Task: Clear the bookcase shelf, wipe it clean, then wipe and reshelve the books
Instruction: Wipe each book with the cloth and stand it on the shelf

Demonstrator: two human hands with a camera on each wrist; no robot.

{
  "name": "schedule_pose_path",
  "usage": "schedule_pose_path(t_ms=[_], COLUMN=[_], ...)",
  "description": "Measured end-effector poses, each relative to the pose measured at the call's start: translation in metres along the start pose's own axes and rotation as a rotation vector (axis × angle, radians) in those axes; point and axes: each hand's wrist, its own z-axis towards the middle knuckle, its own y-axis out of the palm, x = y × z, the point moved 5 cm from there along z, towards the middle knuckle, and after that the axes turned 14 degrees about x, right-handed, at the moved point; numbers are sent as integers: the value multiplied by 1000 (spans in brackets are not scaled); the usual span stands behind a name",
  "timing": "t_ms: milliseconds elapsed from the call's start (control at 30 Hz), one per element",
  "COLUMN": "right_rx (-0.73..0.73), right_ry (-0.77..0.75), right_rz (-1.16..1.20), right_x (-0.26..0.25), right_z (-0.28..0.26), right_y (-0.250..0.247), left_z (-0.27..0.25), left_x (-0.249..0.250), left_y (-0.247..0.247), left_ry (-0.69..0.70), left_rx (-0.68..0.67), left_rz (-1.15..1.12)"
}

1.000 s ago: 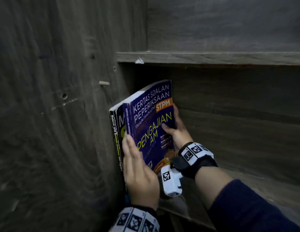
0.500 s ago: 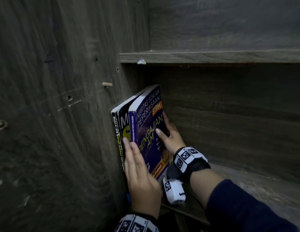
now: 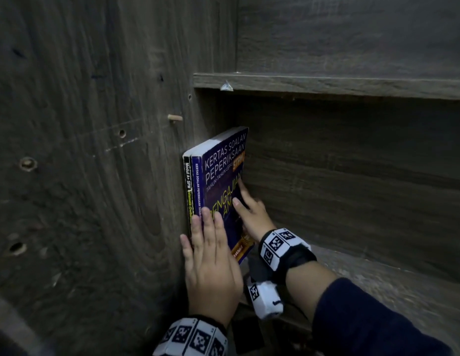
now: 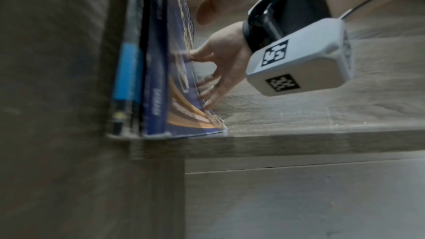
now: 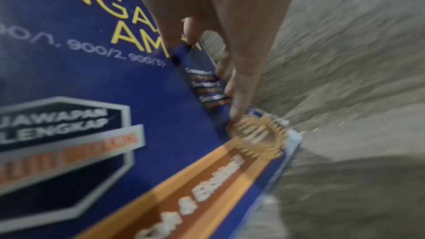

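Observation:
A blue paperback (image 3: 221, 181) titled "Kertas Soalan Peperiksaan" stands upright on the shelf (image 3: 403, 286), against a black-spined book (image 3: 187, 186) beside the left side panel. My left hand (image 3: 210, 255) lies flat with straight fingers on the spines (image 4: 154, 79). My right hand (image 3: 249, 214) presses the blue cover (image 5: 92, 79) with straight fingers (image 5: 241, 88) near its rear edge; the left wrist view shows that hand (image 4: 218, 68) spread on the cover. A blue-and-black spine (image 4: 126, 72) shows nearest the panel.
The wooden side panel (image 3: 95, 176) carries peg holes and one dowel pin (image 3: 174, 118). A higher shelf board (image 3: 326, 84) runs above. The shelf surface (image 4: 322, 112) stretches right of the books, with its front edge (image 4: 299, 141) below.
The blue book has swung from leaning open toward me to standing closed against the black-spined book. Both hands followed it left, toward the panel.

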Motion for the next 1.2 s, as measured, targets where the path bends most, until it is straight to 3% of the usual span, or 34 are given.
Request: schedule_pose_path(t_ms=[267, 467, 567, 800, 933, 1067, 1200], right_rx=[29, 29, 29, 56, 153, 222, 343], right_ry=[26, 18, 22, 1, 28, 242, 610], right_rz=[-240, -519, -638, -903, -1225, -1397, -1374], right_x=[-4, -18, -32, -76, -89, -65, -9], right_z=[-33, -78, -107, -213, -307, -417, -538], right_y=[-57, -115, -155, -286, -365, -430, -486], left_z=[9, 16, 23, 15, -11, -39, -87], left_x=[20, 48, 80, 215, 313, 397, 473], left_y=[3, -5, -14, -53, -102, -153, -203], left_ry=[-97, -262, -245, 170, 575, 807, 961], left_rx=[-41, -242, -345, -665, -589, -499, -577], left_rz=[-11, 21, 20, -288, -548, -675, -751])
